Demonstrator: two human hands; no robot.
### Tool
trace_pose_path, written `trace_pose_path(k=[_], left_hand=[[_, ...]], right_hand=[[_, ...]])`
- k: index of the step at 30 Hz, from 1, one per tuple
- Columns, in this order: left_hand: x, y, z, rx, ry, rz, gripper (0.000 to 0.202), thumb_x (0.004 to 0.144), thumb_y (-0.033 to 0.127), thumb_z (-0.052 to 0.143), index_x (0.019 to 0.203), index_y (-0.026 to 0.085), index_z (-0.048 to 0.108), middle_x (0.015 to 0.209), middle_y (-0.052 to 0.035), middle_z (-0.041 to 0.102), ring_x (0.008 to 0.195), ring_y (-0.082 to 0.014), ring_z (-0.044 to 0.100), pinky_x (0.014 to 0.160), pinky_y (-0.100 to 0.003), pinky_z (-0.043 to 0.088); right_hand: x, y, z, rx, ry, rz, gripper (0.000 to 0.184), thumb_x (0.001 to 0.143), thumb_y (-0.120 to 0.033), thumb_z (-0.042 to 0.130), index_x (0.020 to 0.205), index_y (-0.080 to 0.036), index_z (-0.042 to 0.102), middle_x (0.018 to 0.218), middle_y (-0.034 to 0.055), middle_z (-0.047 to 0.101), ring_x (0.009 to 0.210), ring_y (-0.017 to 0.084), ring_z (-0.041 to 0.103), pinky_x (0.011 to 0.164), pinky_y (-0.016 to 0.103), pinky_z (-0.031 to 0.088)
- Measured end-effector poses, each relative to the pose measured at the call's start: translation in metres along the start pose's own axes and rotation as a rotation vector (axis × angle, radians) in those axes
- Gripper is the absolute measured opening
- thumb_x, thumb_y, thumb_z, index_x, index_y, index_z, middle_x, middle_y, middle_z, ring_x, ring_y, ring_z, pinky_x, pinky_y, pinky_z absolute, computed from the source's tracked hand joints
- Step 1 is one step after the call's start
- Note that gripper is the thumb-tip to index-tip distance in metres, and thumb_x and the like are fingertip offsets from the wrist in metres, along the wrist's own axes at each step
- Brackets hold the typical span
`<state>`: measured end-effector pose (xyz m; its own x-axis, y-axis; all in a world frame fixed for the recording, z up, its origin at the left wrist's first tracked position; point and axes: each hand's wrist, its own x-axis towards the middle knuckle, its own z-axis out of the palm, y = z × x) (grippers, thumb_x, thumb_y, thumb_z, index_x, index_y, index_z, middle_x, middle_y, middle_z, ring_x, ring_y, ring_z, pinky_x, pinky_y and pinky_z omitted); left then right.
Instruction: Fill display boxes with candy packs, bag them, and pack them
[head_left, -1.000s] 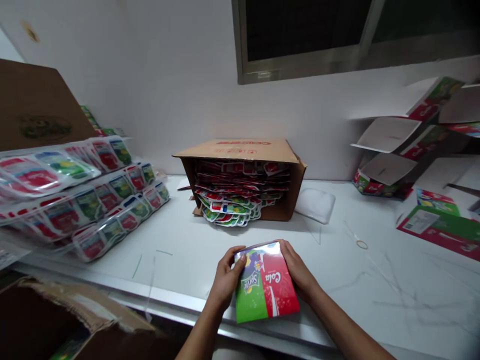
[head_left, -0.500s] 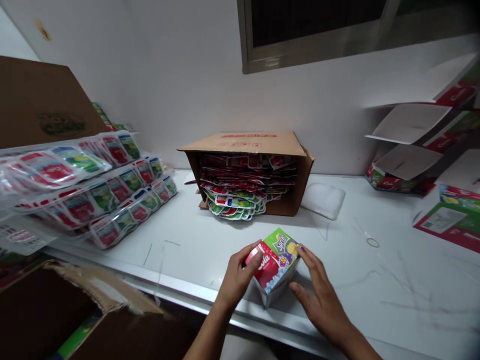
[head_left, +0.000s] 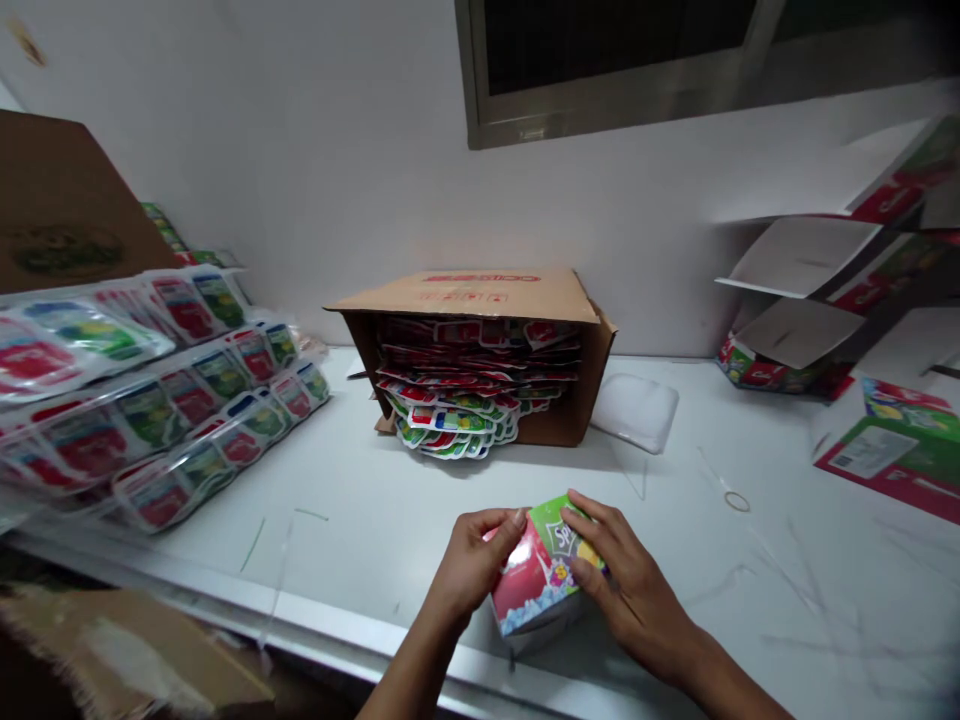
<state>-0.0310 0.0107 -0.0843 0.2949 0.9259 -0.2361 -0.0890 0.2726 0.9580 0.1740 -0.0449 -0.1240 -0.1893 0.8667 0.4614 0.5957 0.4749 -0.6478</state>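
Note:
A small printed carton (head_left: 536, 575), red with cola print on one half and green with Sprite print on the other, stands near the table's front edge. My left hand (head_left: 474, 562) grips its left side, thumb on the red top. Against the right side and over the green top lies my right hand (head_left: 626, 575), fingers bent round the far corner and thumb on the top. Both hands hold the carton between them. Its lower front is in shadow. Behind it, a brown cardboard box (head_left: 480, 295) lies on its side, stuffed with red and green sachets (head_left: 454, 415).
Strips of sachets in clear plastic (head_left: 195, 400) are stacked at left. A torn cardboard flap (head_left: 127, 660) juts up at lower left. Printed cartons (head_left: 892, 440) with raised white flaps stand at right. A white packet (head_left: 636, 410) and a rubber band (head_left: 736, 501) lie on the table.
My right hand has moved onto the carton's top, its thumb now touching the green panel where it was apart before. The view has shifted slightly to the right.

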Motion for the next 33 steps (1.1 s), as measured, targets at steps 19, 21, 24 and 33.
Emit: trace_pose_path(k=[19, 21, 24, 33], left_hand=[[0.022, -0.002, 0.015, 0.010, -0.235, -0.207, 0.047, 0.064, 0.054, 0.079, 0.077, 0.008, 0.077, 0.064, -0.0085, 0.070, 0.050, -0.0097, 0.052, 0.050, -0.019, 0.037], [0.023, 0.000, 0.015, 0.008, -0.240, -0.197, 0.047, 0.064, 0.054, 0.079, 0.077, 0.009, 0.077, 0.061, -0.0061, 0.068, 0.050, -0.0092, 0.051, 0.050, -0.019, 0.037], [0.023, 0.000, 0.014, 0.048, -0.250, -0.190, 0.048, 0.064, 0.056, 0.079, 0.080, 0.010, 0.076, 0.061, -0.0046, 0.068, 0.052, -0.0110, 0.054, 0.054, -0.022, 0.042], [0.017, 0.041, 0.012, 0.328, 0.008, 0.310, 0.091, 0.066, 0.053, 0.079, 0.141, 0.015, 0.044, 0.148, -0.0185, 0.042, 0.134, -0.0354, 0.042, 0.111, -0.048, 0.034]], right_hand=[[0.127, 0.261, -0.086, 0.220, 0.736, 0.782, 0.029, 0.092, -0.035, 0.059, 0.115, -0.016, 0.060, 0.118, 0.0071, 0.061, 0.101, 0.021, 0.061, 0.087, 0.042, 0.051], [0.128, 0.255, -0.103, 0.341, 0.916, 0.765, 0.030, 0.093, -0.036, 0.057, 0.115, -0.015, 0.058, 0.114, 0.0067, 0.061, 0.095, 0.020, 0.063, 0.080, 0.038, 0.054], [0.126, 0.229, -0.141, 0.556, 1.117, 0.659, 0.020, 0.094, -0.037, 0.048, 0.104, -0.021, 0.056, 0.099, 0.0018, 0.064, 0.082, 0.015, 0.065, 0.069, 0.032, 0.056], [0.090, 0.050, -0.169, 1.163, 0.624, 0.358, 0.010, 0.085, -0.032, 0.052, 0.079, -0.024, 0.056, 0.095, 0.0052, 0.072, 0.097, 0.025, 0.069, 0.074, 0.042, 0.059]])
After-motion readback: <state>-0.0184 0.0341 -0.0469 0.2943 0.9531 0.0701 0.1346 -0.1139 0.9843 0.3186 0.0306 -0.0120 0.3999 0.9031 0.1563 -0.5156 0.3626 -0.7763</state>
